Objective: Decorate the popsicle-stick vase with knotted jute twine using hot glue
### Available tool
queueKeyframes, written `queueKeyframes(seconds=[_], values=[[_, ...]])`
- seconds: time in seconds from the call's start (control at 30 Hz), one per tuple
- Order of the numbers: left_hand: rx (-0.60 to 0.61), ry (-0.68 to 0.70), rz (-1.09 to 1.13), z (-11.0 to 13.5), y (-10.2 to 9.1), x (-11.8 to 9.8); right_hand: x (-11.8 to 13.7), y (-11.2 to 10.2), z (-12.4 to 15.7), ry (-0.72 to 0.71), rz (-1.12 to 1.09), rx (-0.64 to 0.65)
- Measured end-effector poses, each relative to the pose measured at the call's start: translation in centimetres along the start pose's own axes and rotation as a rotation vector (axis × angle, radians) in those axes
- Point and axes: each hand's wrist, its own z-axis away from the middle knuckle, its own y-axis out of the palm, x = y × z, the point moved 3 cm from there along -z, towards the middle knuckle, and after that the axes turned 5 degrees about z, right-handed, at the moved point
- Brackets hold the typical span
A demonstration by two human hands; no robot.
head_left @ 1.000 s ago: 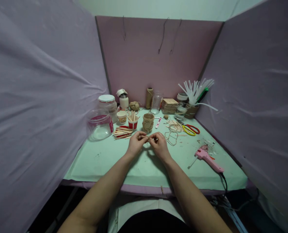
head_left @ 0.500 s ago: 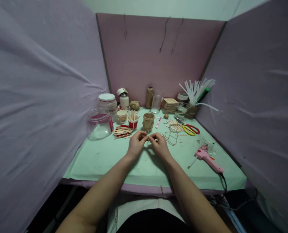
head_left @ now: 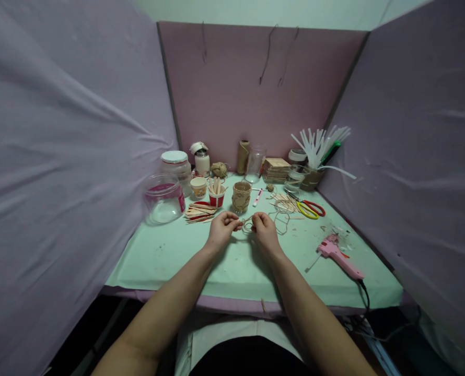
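Loops of thin tan twine (head_left: 247, 226) stretch between my two hands, low over the table. My left hand (head_left: 223, 228) pinches one part of the twine between thumb and fingertips. A short way to the right, my right hand (head_left: 264, 230) is closed on another part of it. More of the twine lies in loose coils on the table, just beyond the right hand. Straight ahead of both hands stands a small glass jar (head_left: 241, 197) wrapped in tan material, upright and touched by neither hand.
Craft sticks (head_left: 200, 211) and a red cup of sticks (head_left: 216, 196) lie left. To the right are scissors (head_left: 311, 209) and a pink glue gun (head_left: 338, 256) with its cord. Behind stand glass jars (head_left: 255, 164), wooden squares (head_left: 275, 170) and white glue sticks (head_left: 314, 149).
My hands were together at the fingertips; now they are apart, the right one shifted right. Loops of twine show between them. The view has shifted slightly.
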Motion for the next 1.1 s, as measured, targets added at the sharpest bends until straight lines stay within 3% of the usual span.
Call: queueKeyframes(seconds=[0.2,0.43,0.7,0.9,1.1], values=[[0.023,-0.051,-0.013,0.0,0.1,0.1,0.1,-0.1,0.0,0.026,-0.02,-0.031],[0.067,-0.167,-0.001,0.3,0.5,0.2,0.8,-0.1,0.4,-0.173,0.204,-0.011],[0.078,0.103,-0.272,0.2,0.0,0.1,1.5,0.2,1.1,-0.319,0.335,-0.041],[0.034,0.232,-0.519,0.7,-0.1,-0.9,1.7,0.3,1.1,-0.366,0.347,-0.014],[0.162,0.134,-0.272,0.5,0.4,-0.2,1.8,0.4,1.2,-0.338,0.301,0.02]])
